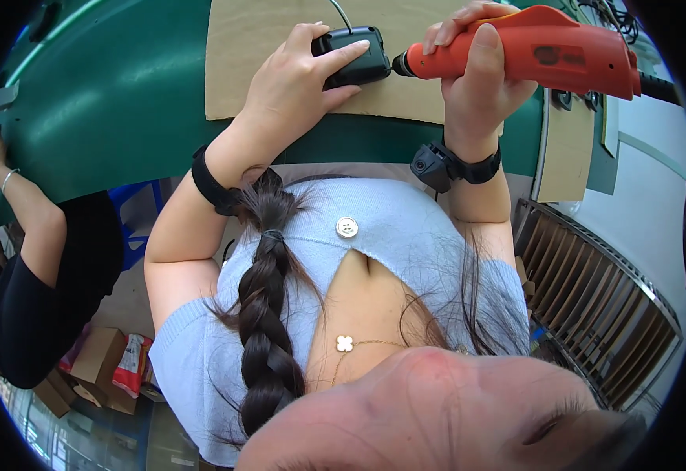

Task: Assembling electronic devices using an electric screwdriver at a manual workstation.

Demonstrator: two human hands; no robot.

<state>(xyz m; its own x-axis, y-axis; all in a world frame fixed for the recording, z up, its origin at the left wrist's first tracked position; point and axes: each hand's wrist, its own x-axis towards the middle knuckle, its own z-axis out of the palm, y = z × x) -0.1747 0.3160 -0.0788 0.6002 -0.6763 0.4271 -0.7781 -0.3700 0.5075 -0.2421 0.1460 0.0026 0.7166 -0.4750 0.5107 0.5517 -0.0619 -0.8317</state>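
Note:
My left hand point(303, 74) grips a small black plastic housing point(369, 69) with a cable at its top, holding it over a sheet of cardboard point(256, 39). The index finger stretches across the housing's face and the thumb lies along its near side. In my right hand point(484, 78) is a red electric screwdriver point(551, 51), held level with the fingers wrapped round its body. Its black tip points left and meets the housing's right edge near a corner. Whether a screw sits at the tip is too small to tell.
Under the cardboard is a green table point(131, 102). A metal rack with upright slats point(594, 290) stands at the right. Another person's arm point(32, 204) rests at the table's left end. Cardboard boxes point(103, 365) and a red packet point(131, 365) lie low at the left.

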